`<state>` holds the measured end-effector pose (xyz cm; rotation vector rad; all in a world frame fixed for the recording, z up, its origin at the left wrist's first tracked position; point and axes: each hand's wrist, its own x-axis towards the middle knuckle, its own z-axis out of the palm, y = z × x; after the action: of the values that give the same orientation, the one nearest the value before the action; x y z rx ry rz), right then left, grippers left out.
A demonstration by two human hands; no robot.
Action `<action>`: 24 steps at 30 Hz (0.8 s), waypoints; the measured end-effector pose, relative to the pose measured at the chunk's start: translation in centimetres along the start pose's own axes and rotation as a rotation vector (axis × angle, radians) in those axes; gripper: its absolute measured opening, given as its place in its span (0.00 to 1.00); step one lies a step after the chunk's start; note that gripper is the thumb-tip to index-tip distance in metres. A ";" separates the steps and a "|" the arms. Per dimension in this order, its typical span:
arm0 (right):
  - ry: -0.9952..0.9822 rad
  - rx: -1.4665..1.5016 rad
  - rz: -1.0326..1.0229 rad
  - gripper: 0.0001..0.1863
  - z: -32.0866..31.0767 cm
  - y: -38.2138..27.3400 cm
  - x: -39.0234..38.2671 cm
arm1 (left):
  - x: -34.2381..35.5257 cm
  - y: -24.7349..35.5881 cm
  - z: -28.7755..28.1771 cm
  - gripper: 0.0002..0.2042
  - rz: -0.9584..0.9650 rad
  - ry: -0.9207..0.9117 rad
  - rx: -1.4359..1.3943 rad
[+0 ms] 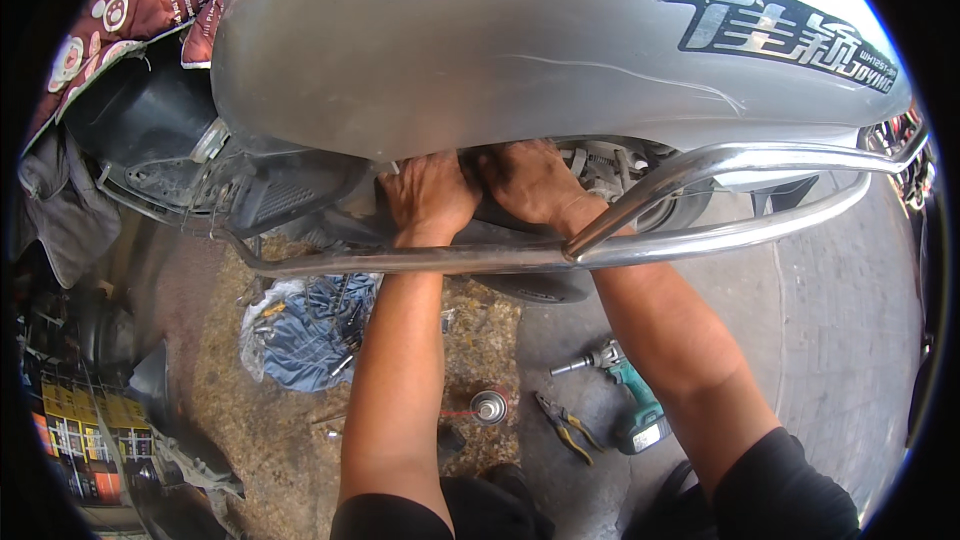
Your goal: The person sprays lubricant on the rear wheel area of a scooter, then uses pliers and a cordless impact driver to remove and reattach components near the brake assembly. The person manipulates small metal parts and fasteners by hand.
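The left hand [435, 192] and right hand [535, 180], viewed from my remote post, are side by side under the lower edge of the motorbike's silver panel [400, 70]. Both are partly curled; their fingertips are hidden, so I cannot tell how far they are spread or whether either grips anything. A dark part [490, 208] lies between them; the panel stands at 12 o'clock from them. A metal bar [400, 260] crosses over both arms at 6 o'clock.

I judge the step in hand to be two-handed work in the gap beneath the panel. The next move, in my judgement, calls for working by feel and keeping the wrists clear of the bar.

Lying lower, reckoned from the hands: power wrench [640, 402], 5 o'clock; pliers [565, 425], between 5 and 6; spray can [488, 406], 6; blue cloth [305, 340], between 7 and 8.
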<state>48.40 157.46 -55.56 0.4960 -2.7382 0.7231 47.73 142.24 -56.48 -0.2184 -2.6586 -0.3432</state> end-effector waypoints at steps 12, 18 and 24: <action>0.124 0.103 -0.030 0.13 1.0 0.2 -1.0 | -1.0 0.4 -0.1 0.23 0.092 0.171 -0.019; 0.358 0.237 -0.062 0.12 0.0 0.4 -6.3 | -0.4 2.9 0.9 0.20 0.305 0.078 -0.131; 0.377 0.263 0.075 0.12 -0.4 1.7 -9.5 | 1.3 6.5 2.5 0.14 0.299 -0.087 -0.245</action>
<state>56.47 161.49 -59.09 0.2746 -2.3328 1.0823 46.87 149.25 -56.74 -0.7132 -2.6099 -0.5705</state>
